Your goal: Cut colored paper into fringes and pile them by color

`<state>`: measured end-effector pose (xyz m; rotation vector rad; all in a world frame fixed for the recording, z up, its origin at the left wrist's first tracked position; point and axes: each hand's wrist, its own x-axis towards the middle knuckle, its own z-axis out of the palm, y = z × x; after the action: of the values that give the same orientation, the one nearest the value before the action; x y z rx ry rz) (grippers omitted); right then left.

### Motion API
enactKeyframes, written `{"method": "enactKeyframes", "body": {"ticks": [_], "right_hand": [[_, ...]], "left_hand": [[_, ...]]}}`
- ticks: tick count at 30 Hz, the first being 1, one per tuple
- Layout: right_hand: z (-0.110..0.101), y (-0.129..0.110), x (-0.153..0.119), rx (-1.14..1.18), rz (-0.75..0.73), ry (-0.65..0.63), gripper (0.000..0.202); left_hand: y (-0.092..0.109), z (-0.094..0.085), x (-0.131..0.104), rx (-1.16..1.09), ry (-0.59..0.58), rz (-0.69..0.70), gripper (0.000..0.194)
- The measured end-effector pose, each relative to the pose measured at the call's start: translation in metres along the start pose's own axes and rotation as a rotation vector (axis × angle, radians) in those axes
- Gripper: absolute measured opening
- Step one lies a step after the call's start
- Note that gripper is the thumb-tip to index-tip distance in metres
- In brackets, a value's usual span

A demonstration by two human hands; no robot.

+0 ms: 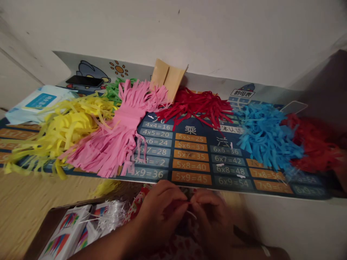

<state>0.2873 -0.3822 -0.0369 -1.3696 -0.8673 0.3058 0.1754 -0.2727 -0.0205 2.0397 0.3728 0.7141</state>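
My left hand (pixel 159 209) and my right hand (pixel 208 213) meet below the table's front edge, fingertips pinched together. Between them is something small and reddish, and a thin white strand (pixel 192 214) hangs just beneath; its exact shape is hidden by the fingers. Beyond my hands, on a mat printed with times tables (pixel 191 166), lie fringed paper bunches: yellow (pixel 73 126), pink (pixel 127 119), green (pixel 114 92), dark red (pixel 200 106), blue (pixel 271 133) and red (pixel 317 144).
A folded tan card (pixel 168 77) leans behind the pink fringe. A black phone (pixel 85 81) and a blue-white packet (pixel 40 103) lie at the left. Below, a box (pixel 43 227) holds printed packs (pixel 65 231) and white strands (pixel 114 216). A pale wall stands behind.
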Motion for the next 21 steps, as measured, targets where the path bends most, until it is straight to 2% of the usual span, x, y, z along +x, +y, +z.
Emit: {"method": "enactKeyframes", "body": {"ticks": [2, 7, 10, 14, 16, 21], "right_hand": [[-0.0005, 0.0006, -0.0001, -0.011, 0.000, 0.008, 0.010], [-0.0041, 0.0025, 0.0001, -0.142, -0.031, -0.087, 0.012], [-0.0048, 0.0045, -0.0004, -0.075, -0.015, -0.051, 0.014], [-0.0036, 0.0061, -0.0019, -0.049, -0.007, -0.030, 0.015], [-0.0032, 0.0059, -0.0018, -0.086, -0.011, -0.049, 0.014], [-0.0078, 0.0047, 0.0039, -0.043, 0.098, -0.076, 0.009]], "left_hand": [[0.0002, 0.0008, 0.0008, -0.012, -0.004, -0.002, 0.010], [-0.0022, 0.0038, 0.0011, 0.015, -0.009, 0.012, 0.015], [-0.0038, 0.0024, 0.0006, 0.021, -0.017, 0.008, 0.006], [-0.0049, 0.0001, 0.0020, 0.030, -0.047, 0.008, 0.008], [-0.0053, 0.0004, 0.0027, 0.020, -0.047, 0.032, 0.015], [-0.0083, 0.0014, 0.0026, 0.012, -0.022, 0.027, 0.017]]}}
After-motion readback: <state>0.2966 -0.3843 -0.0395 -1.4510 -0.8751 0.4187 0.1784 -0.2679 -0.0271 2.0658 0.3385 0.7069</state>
